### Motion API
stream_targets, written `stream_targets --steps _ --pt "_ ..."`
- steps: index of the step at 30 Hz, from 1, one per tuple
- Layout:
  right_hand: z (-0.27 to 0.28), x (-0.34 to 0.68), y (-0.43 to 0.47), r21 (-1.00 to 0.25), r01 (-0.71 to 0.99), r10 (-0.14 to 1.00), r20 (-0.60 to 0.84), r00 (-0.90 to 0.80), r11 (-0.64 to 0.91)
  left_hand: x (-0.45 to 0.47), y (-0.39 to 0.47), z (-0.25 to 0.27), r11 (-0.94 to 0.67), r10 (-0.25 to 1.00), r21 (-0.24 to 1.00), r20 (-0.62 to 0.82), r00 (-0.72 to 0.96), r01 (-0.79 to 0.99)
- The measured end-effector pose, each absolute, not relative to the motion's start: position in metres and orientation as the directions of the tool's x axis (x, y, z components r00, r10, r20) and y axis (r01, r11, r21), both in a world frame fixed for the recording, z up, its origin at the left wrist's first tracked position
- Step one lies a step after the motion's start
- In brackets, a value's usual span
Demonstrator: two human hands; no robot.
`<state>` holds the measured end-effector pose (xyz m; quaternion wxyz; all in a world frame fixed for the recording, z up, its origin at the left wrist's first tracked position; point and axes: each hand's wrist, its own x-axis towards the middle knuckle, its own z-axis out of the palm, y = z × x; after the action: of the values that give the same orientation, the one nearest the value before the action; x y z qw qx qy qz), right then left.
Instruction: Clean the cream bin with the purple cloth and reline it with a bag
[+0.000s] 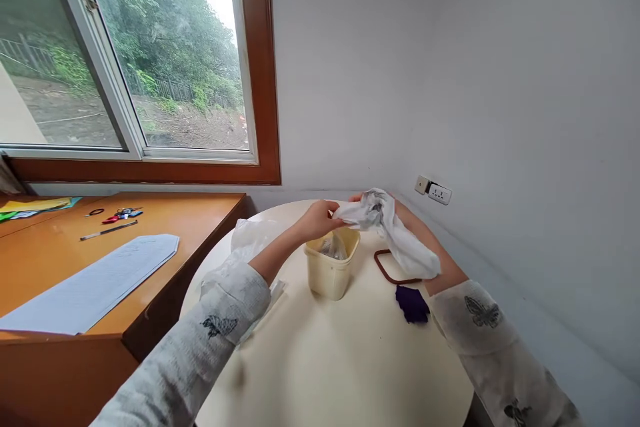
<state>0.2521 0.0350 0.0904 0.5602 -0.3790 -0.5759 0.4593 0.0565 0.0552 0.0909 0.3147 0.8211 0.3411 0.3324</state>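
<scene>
Pale walls (350, 67) are met by a wood-framed window (175, 33), through which trees are seen. A round cream surface (325, 360) is set beside a wooden surface (210, 210) strewn with papers (100, 283). Translucent plastic (253, 233) is spread near the round surface's left side. Above and right of a cream container (327, 278), a bunched white plastic bag (413, 255) is held aloft, its length hung in front of the right forearm. Inside the open container, crumpled clear plastic (335, 247) is seen. The bag's left end is pinched by the left hand (319, 220); the right hand (356, 198) is mostly hidden behind it, so its grip cannot be told. Near the container's right, a brown rounded frame (379, 267) is laid beside a purple cloth (412, 305).
</scene>
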Motion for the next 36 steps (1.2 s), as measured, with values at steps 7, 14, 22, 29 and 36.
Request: stream_targets --steps 7,14,22,29,36 --pt "0.085 0.258 0.02 -0.957 -0.192 0.928 0.264 -0.262 0.218 0.053 0.076 0.07 -0.402 0.902 0.856 0.31 0.3 0.325" --pt "0.066 0.257 0.036 -0.983 0.03 0.982 0.178 -0.066 0.181 0.044 0.06 0.088 -0.338 0.855 0.9 0.172 0.489 0.274" --pt "0.084 0.245 0.029 -0.916 0.297 0.961 0.234 -0.151 0.27 0.041 0.042 0.123 -0.449 0.82 0.858 0.285 0.497 0.249" --pt "0.088 0.257 0.031 -0.958 -0.018 0.955 0.287 -0.074 0.287 0.033 0.061 0.117 -0.418 0.897 0.891 0.373 0.238 0.176" --pt "0.079 0.28 0.041 -0.899 -0.323 0.952 0.251 0.174 0.296 0.016 0.07 0.116 -0.304 0.929 0.95 0.313 0.195 -0.076"
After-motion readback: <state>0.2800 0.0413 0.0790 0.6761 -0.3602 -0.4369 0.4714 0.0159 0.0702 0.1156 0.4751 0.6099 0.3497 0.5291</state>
